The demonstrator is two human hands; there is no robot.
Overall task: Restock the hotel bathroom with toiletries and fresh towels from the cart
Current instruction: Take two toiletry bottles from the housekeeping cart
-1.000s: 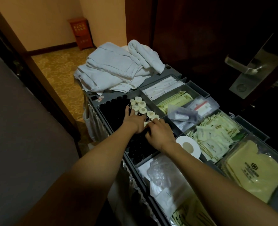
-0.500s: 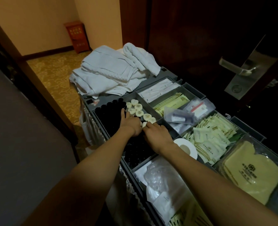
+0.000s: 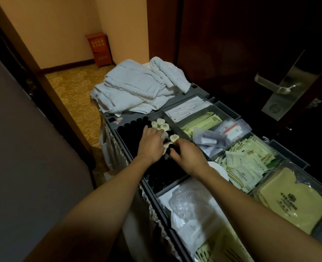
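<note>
toiletries fill the compartments of the grey cart (image 3: 111, 121) in front of you. black bottles (image 3: 129, 128) stand packed in the left compartment, with round white items (image 3: 164, 126) at its far end. your left hand (image 3: 150, 142) is over that compartment, fingers bent down among the white items; whether it holds one cannot be told. your right hand (image 3: 188, 156), just beside it, pinches a black bottle (image 3: 170, 150) between thumb and curled fingers. white towels (image 3: 133, 91) lie piled at the cart's far end. pale green sachets (image 3: 247, 159) and yellow bags (image 3: 292, 203) fill the compartments on the right. the cart stands on yellow patterned carpet (image 3: 71, 91), beside a dark wooden door (image 3: 232, 44) with a metal lever handle (image 3: 275, 87). a small red-brown cabinet (image 3: 99, 50) stands against the cream wall (image 3: 52, 31) beyond.
</note>
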